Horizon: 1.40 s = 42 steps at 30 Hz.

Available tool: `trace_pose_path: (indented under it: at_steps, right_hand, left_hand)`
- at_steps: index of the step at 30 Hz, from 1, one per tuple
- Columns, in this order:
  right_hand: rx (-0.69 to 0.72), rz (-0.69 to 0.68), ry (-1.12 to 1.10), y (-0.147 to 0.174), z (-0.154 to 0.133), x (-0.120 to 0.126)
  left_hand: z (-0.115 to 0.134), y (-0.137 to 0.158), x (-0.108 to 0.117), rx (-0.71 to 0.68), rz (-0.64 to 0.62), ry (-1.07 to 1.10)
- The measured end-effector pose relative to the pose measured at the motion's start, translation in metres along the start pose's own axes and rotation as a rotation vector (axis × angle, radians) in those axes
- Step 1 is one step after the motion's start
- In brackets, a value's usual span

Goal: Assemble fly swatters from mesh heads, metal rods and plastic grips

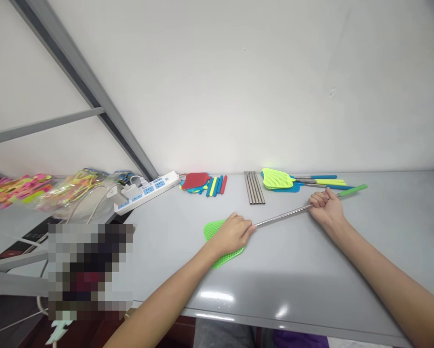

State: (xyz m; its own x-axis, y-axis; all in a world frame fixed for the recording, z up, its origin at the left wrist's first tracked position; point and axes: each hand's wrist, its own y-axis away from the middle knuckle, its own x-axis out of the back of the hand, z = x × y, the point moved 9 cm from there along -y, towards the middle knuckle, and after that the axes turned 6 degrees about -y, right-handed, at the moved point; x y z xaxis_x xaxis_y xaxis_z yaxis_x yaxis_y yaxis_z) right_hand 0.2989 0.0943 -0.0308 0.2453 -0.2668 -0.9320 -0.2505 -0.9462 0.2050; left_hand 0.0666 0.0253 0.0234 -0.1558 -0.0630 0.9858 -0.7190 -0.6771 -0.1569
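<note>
Between my two hands stretches a green fly swatter (214, 231) with a long metal rod and a green handle. My left hand (234, 233) is closed around the rod where it meets the perforated green head, covering part of that head. Further right, my right hand (326, 205) grips the metal rod just short of the green handle. Behind them, a stack of fly swatters (277, 179) in yellow and blue lies with handles pointing right. Several bare metal rods (255, 188) lie side by side left of that stack.
Red, blue and yellow swatter heads (197, 181) lie stacked beside several coloured handles (217, 186). A white power strip (149, 192) with plugs runs diagonally at left. Bagged colourful plastic pieces (75, 191) lie beyond a grey metal frame (82, 87). A wall backs the grey table (158, 251).
</note>
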Motion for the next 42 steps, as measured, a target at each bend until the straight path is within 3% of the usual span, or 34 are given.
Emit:
trace_pose_path:
  at_steps: [42]
  right_hand:
    - [-0.009, 0.081, -0.047, 0.016, 0.019, -0.001]
  left_hand:
    - [-0.001, -0.003, -0.001, -0.002, -0.012, 0.037]
